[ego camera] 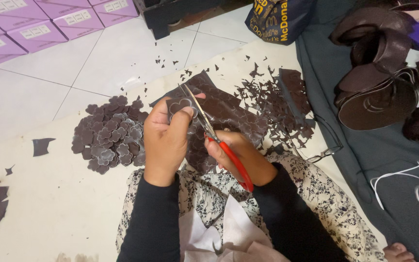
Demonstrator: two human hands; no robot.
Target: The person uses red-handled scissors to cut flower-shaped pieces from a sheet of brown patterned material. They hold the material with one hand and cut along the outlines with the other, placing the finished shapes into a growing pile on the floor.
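My left hand (165,140) pinches a small dark brown flower-shaped piece (179,105) between thumb and fingers. My right hand (241,156) grips red-handled scissors (219,141), whose blades point up and left and meet the piece's edge. Under both hands lies a dark brown sheet (229,111) marked with flower outlines. A pile of cut brown flower shapes (110,136) sits just left of my left hand on the cream mat (44,204).
Dark offcuts (272,99) are scattered right of the sheet. Eyeglasses (323,145) lie by a grey cloth (379,160) holding rolled brown material (379,92) and a white cord (413,187). Purple boxes (35,22) stand at the top left and a dark bag (277,17) at the top.
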